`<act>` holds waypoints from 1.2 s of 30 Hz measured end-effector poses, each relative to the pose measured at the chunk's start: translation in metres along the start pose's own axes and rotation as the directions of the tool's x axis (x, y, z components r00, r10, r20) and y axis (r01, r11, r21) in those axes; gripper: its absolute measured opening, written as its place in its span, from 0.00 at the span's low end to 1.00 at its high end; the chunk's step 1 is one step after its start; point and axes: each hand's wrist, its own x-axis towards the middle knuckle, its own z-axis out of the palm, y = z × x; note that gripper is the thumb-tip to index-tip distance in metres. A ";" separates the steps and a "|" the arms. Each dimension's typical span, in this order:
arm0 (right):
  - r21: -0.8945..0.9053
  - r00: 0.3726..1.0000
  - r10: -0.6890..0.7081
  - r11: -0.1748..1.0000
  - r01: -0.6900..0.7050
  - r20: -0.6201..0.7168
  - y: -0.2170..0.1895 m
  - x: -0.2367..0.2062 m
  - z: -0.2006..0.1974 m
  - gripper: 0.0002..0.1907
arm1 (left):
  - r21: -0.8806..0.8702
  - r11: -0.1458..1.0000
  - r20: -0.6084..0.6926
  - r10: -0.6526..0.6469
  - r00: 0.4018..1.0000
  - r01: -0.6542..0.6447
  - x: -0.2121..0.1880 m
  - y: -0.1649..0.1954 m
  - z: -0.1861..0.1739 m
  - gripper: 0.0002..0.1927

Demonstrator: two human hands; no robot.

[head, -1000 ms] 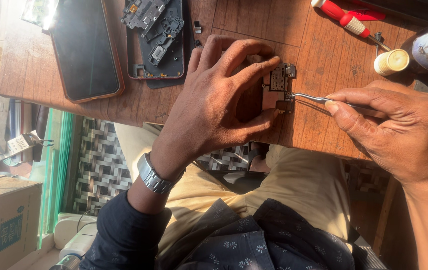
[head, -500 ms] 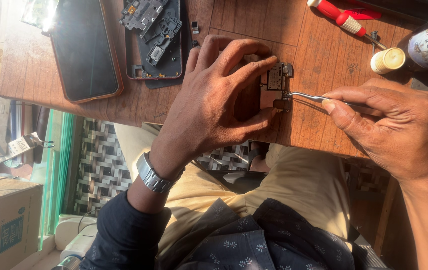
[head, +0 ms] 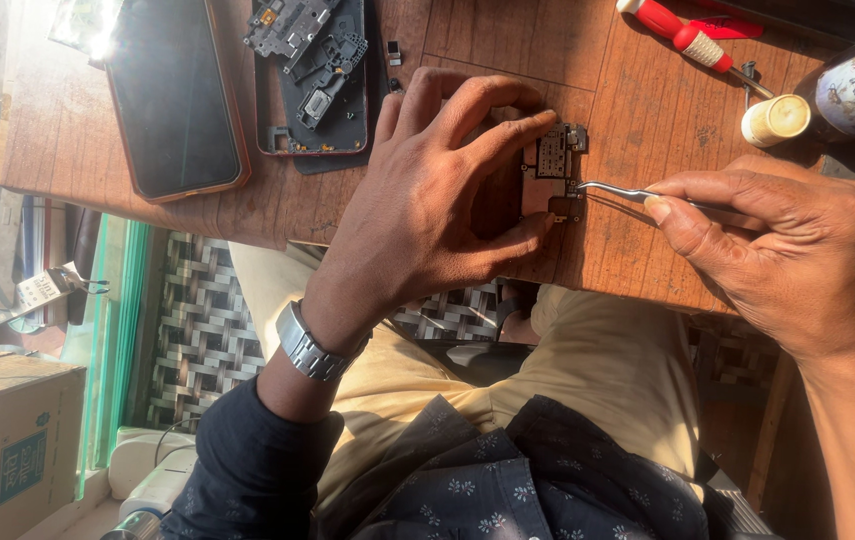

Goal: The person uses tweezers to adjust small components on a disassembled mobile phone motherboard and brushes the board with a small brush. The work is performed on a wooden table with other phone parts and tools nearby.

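The left hand (head: 427,210) arches over a small circuit board (head: 550,170) lying on the wooden table (head: 637,130) near its front edge, forefinger and thumb pinching the board from its far and near sides. The right hand (head: 777,250) has thumb and fingers closed on a pair of thin metal tweezers (head: 612,190), whose tips meet the board's right edge at a small component; whether the tips are gripping anything is too fine to tell. The likeliest trouble is a slip: if the pinch loosens, the board could skid off the table edge onto the lap below. Too much sideways force could scratch the board or flick a tiny part away. Left of the hands lie an opened phone shell (head: 312,80) and a dark phone (head: 172,100); at far right, a red screwdriver (head: 682,35) and a capped bottle (head: 842,100).
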 end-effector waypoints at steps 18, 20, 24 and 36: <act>0.001 0.998 0.055 0.998 -0.055 -0.013 -0.005 0.003 0.001 0.07 | 0.014 1.000 -0.002 0.008 1.000 -0.008 0.000 -0.001 -0.005 0.38; -0.005 0.999 0.033 0.999 -0.033 -0.009 -0.006 0.003 0.002 0.06 | -0.004 1.000 0.003 0.006 1.000 -0.006 0.000 -0.001 -0.006 0.39; 0.005 0.999 0.044 0.999 -0.044 -0.025 -0.007 0.001 0.003 0.07 | 0.019 1.000 -0.007 0.012 1.000 -0.011 -0.001 -0.001 -0.006 0.37; -0.037 0.999 0.032 0.999 -0.032 0.002 -0.009 0.003 0.005 0.06 | 0.009 1.000 -0.010 0.025 1.000 -0.025 -0.005 -0.005 -0.005 0.42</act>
